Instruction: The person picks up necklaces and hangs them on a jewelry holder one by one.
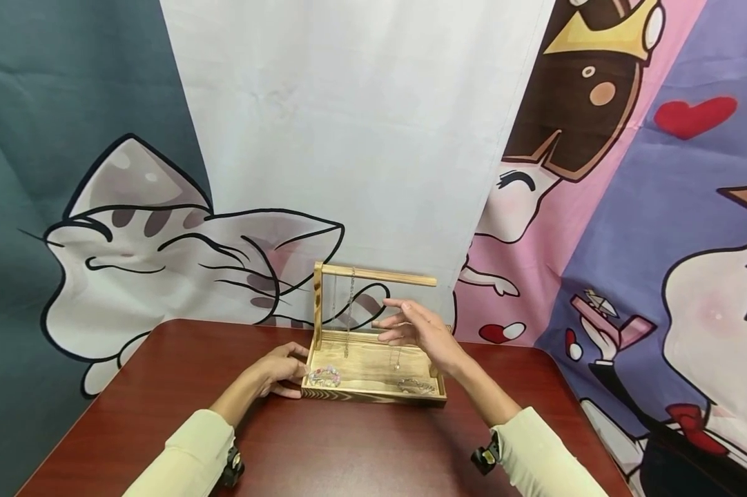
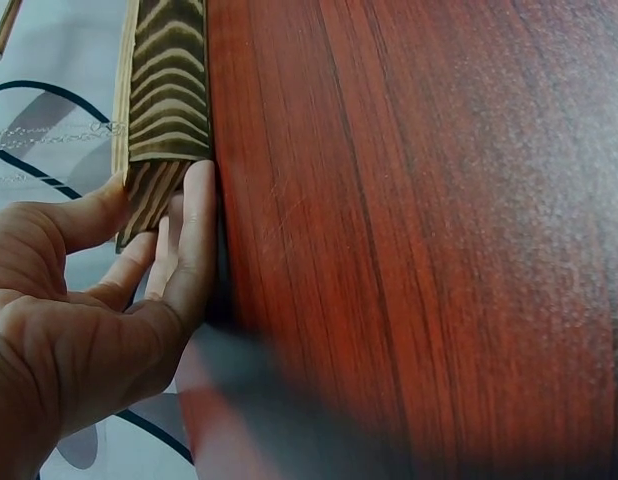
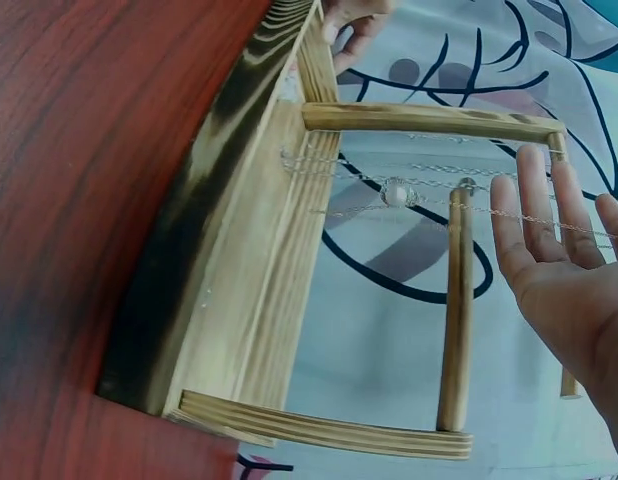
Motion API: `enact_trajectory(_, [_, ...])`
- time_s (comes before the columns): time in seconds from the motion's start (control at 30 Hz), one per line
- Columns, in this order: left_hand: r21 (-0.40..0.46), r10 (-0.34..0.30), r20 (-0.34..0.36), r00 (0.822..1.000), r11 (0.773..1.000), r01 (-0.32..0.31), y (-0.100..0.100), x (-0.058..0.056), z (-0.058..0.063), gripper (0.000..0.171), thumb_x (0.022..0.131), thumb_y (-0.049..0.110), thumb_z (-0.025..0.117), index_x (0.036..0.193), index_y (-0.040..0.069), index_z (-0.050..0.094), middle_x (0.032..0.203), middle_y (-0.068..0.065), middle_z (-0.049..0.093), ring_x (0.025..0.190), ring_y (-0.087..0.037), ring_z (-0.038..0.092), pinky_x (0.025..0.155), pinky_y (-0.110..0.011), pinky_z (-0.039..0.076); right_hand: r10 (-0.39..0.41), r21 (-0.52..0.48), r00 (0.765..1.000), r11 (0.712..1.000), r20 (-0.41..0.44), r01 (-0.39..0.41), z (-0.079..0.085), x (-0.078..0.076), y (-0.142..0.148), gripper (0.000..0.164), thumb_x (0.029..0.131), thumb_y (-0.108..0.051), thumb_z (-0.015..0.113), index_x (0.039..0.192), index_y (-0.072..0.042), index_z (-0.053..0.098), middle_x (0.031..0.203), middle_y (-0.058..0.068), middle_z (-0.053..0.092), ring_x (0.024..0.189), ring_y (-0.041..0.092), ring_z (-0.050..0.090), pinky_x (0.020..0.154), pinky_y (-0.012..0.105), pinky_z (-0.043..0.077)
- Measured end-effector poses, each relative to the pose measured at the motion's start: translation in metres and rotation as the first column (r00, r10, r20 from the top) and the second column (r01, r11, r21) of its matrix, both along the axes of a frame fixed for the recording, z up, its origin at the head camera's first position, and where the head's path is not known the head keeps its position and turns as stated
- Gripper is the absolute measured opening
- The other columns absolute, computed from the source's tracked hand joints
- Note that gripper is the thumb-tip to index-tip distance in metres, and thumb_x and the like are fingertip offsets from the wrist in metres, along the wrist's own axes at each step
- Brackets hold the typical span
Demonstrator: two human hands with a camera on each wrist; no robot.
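A wooden jewelry stand (image 1: 373,400) with a shallow tray base stands on the table. My left hand (image 1: 283,371) grips the tray's left end; in the left wrist view, thumb and fingers lie on either side of its corner. My right hand (image 1: 420,333) is raised over the right side, fingers extended, hiding much of the lower bar (image 3: 456,310). A necklace with a round pendant (image 3: 396,193) hangs near that bar's free end, its fine chain overlapping my fingers in the right wrist view. Other chains (image 1: 351,310) hang from the tall bar (image 1: 380,276).
A colorful beaded bracelet (image 1: 325,376) lies at the tray's left, and a darker metal piece of jewelry (image 1: 415,385) at its right. The reddish-brown table (image 1: 361,449) extends around the stand. Behind it hangs a cartoon-printed cloth (image 1: 361,138).
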State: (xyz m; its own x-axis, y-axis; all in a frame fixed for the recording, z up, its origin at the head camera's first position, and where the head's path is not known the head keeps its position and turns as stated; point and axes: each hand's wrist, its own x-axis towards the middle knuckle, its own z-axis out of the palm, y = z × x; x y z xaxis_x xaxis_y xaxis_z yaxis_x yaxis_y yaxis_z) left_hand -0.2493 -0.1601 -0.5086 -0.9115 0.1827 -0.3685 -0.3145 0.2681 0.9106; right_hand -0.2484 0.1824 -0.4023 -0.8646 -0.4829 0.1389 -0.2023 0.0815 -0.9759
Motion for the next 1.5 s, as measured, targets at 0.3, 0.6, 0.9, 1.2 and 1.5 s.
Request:
enact_trajectory(0.3, [0.001,0.002,0.000,1.000,1.000,-0.002,0.002,-0.001,0.001,0.050,0.104,-0.002,0.065,0.151,-0.002,0.050,0.124,-0.024,0.071,0.095,-0.028,0.074,0.072,-0.041,0.074,-0.032,-0.042,0.999,0.999,-0.007,0.032,0.017,0.002,0.003,0.059,0.125,-0.038,0.035,0.167,0.001,0.047,0.126,0.004,0.075,0.108,0.015,0.082,0.098,0.037,0.071])
enact_trajectory(0.6, [0.003,0.002,-0.001,1.000,1.000,-0.002,0.002,0.002,0.004,0.049,0.103,-0.002,0.065,0.150,-0.002,0.050,0.124,-0.024,0.072,0.095,-0.027,0.073,0.073,-0.042,0.074,-0.079,-0.074,0.996,0.994,-0.036,0.076,0.036,0.004,0.007,0.058,0.125,-0.037,0.037,0.166,0.002,0.049,0.123,-0.002,0.075,0.104,0.016,0.083,0.100,0.044,0.071])
enact_trajectory(0.9, [0.006,0.009,0.008,1.000,1.000,-0.009,0.001,0.000,0.003,0.050,0.104,-0.001,0.066,0.151,-0.001,0.050,0.125,-0.024,0.072,0.097,-0.029,0.074,0.074,-0.044,0.074,-0.109,-0.091,0.990,0.991,-0.087,0.101,0.057,0.002,0.011,0.057,0.124,-0.037,0.038,0.164,0.002,0.052,0.126,0.000,0.073,0.103,0.016,0.083,0.093,0.038,0.072])
enact_trajectory(1.2, [0.010,0.009,0.012,1.000,1.000,-0.009,0.001,0.000,0.003,0.050,0.103,-0.001,0.066,0.150,-0.002,0.050,0.122,-0.024,0.072,0.096,-0.028,0.074,0.074,-0.044,0.074,-0.136,-0.120,0.982,0.985,-0.131,0.121,0.074,-0.005,0.021,0.061,0.124,-0.040,0.039,0.164,0.005,0.049,0.130,0.007,0.073,0.101,0.014,0.084,0.091,0.035,0.072])
enact_trajectory(1.5, [0.006,0.012,0.014,1.000,1.000,-0.012,0.002,0.001,0.005,0.050,0.103,-0.001,0.066,0.150,-0.002,0.050,0.115,-0.022,0.073,0.094,-0.027,0.074,0.074,-0.043,0.074,-0.200,-0.154,0.971,0.972,-0.132,0.179,0.083,-0.016,0.032,0.060,0.124,-0.041,0.040,0.164,0.003,0.051,0.124,-0.003,0.073,0.098,0.013,0.083,0.088,0.032,0.071])
